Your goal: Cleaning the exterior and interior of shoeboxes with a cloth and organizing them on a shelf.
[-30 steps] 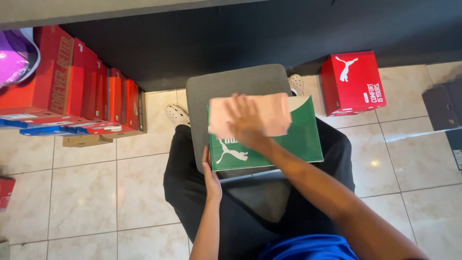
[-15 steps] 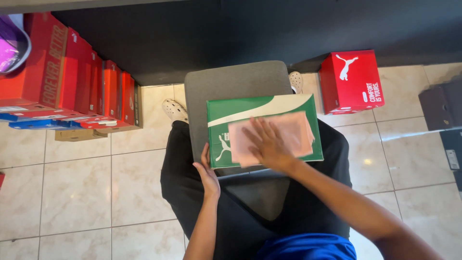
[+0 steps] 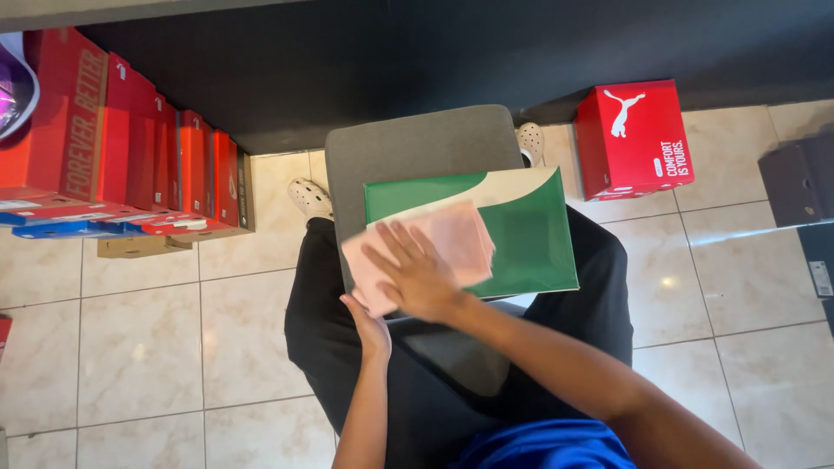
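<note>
A green and cream shoebox (image 3: 521,234) lies on a grey cushioned stool (image 3: 417,143) between my legs. A pink cloth (image 3: 452,239) rests on the box's left half and hangs past its left edge. My right hand (image 3: 415,274) lies flat on the cloth, fingers spread, pressing it against the lid. My left hand (image 3: 369,321) is under the box's near left corner, steadying it; the cloth and my right hand cover its fingers.
A row of red shoeboxes (image 3: 130,165) stands at the left against a dark wall. A single red shoebox (image 3: 630,139) sits on the tiled floor at the right. A dark box (image 3: 804,178) lies at the far right edge.
My right hand has slid the pink cloth from the box's right half across to its left edge. The box and my left hand have stayed put.
</note>
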